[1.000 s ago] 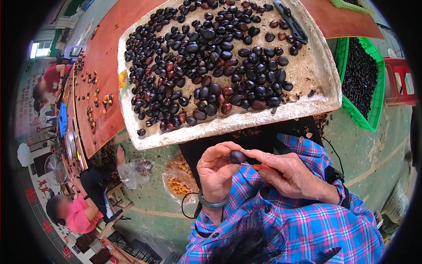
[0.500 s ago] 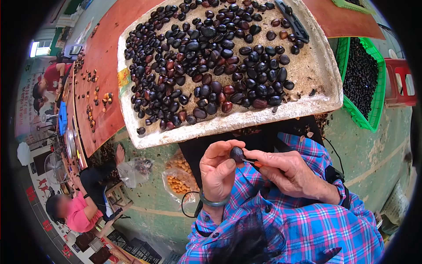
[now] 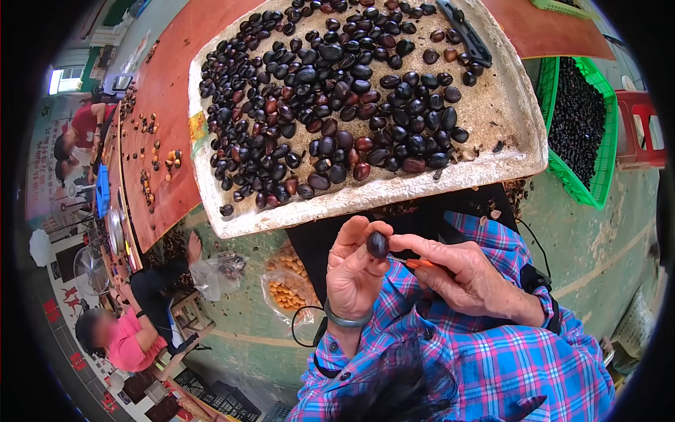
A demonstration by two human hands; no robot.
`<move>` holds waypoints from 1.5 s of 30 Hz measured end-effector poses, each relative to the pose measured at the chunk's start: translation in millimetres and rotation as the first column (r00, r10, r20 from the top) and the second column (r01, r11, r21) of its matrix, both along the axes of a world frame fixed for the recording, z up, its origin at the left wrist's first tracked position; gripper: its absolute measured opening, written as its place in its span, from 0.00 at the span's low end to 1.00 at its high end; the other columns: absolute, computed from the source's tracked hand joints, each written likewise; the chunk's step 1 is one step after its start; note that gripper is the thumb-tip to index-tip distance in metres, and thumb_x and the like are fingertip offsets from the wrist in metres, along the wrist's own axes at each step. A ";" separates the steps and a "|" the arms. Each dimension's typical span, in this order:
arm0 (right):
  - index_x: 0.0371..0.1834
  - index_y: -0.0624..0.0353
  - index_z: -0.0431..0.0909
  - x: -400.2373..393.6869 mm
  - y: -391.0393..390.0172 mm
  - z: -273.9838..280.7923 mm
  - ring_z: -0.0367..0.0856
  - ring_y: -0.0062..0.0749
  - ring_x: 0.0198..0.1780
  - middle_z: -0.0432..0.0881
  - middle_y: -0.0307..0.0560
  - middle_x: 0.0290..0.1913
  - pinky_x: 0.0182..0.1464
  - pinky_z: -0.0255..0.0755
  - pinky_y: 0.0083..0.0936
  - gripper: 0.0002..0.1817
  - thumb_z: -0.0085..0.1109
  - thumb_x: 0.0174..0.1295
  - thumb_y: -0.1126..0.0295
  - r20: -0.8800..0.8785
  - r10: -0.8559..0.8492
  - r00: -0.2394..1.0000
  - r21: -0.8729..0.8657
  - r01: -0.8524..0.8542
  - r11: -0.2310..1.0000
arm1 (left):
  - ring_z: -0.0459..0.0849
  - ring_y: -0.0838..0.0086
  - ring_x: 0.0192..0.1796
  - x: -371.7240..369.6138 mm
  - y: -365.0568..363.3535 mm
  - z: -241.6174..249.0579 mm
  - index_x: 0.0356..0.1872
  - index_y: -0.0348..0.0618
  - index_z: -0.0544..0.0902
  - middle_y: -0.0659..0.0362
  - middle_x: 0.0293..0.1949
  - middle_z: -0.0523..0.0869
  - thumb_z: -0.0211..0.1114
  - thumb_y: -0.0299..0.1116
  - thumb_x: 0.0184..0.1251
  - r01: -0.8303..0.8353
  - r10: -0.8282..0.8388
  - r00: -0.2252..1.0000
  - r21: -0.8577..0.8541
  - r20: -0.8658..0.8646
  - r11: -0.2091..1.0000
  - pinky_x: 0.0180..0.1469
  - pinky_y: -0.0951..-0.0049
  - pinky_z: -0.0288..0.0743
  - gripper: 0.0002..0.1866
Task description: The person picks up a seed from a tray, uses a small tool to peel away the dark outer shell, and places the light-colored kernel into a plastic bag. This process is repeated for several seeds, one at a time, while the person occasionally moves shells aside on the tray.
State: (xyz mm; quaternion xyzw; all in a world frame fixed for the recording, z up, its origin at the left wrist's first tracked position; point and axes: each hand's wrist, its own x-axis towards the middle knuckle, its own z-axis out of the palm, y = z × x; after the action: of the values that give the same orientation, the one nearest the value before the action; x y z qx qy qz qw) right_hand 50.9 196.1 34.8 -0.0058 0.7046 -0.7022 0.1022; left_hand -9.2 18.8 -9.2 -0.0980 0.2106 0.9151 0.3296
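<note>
My left hand (image 3: 353, 278) pinches a dark, glossy oval nut (image 3: 377, 244) between thumb and fingers, just below the tray's near edge. Close on its right, my right hand (image 3: 470, 278) is closed around a small knife with an orange handle (image 3: 422, 264). The knife's thin tip points toward the nut, and my right index finger reaches out close to the nut's side. Above both hands is a white foam tray (image 3: 394, 190), where many similar black and brown nuts (image 3: 309, 74) lie spread. A dark utility knife (image 3: 465, 34) rests at its upper right.
The tray sits on a reddish table (image 3: 169, 81) with orange-and-black pieces. A green basket (image 3: 578, 186) of dark nuts stands right, by a red stool (image 3: 633, 151). Plastic bags hold yellow kernels (image 3: 285, 292). A person in pink (image 3: 132, 341) sits left; another in red (image 3: 86, 126) is farther off.
My left hand has turned the nut upright and raised it slightly, with the fingers shifted around it. The knife tip has come away from the nut.
</note>
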 end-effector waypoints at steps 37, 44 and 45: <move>0.64 0.58 0.65 0.3 2.1 -0.3 0.70 0.24 0.23 0.73 0.45 0.22 0.29 0.67 0.22 0.26 0.50 0.59 0.81 0.010 -0.004 1.000 0.051 0.003 0.999 | 0.80 0.62 0.50 3.7 11.8 14.7 0.53 0.33 0.71 0.44 0.49 0.78 0.60 0.18 0.58 -0.270 -0.055 0.750 -0.380 -0.659 0.885 0.53 0.68 0.75 0.20; 0.64 0.60 0.64 0.7 1.5 3.9 0.73 0.23 0.23 0.73 0.42 0.20 0.30 0.69 0.21 0.24 0.48 0.63 0.78 0.109 0.016 0.994 -0.041 -0.011 0.999 | 0.81 0.72 0.46 3.1 6.8 25.8 0.55 0.33 0.70 0.48 0.47 0.81 0.66 0.19 0.54 -0.341 -0.217 0.691 -0.576 -0.689 0.742 0.49 0.75 0.76 0.26; 0.64 0.59 0.63 0.9 1.6 2.7 0.71 0.21 0.23 0.72 0.41 0.20 0.30 0.68 0.20 0.24 0.48 0.62 0.78 0.104 0.023 0.994 -0.072 -0.016 0.997 | 0.81 0.73 0.45 2.6 5.2 26.4 0.55 0.33 0.70 0.48 0.47 0.81 0.68 0.20 0.53 -0.349 -0.247 0.667 -0.588 -0.703 0.729 0.48 0.75 0.76 0.27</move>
State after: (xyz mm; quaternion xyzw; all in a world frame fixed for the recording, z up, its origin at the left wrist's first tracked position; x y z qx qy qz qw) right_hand 51.8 197.7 37.5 0.0206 0.6726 -0.7253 0.1457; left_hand -6.6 24.0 17.2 0.1633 0.6426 0.7379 0.1260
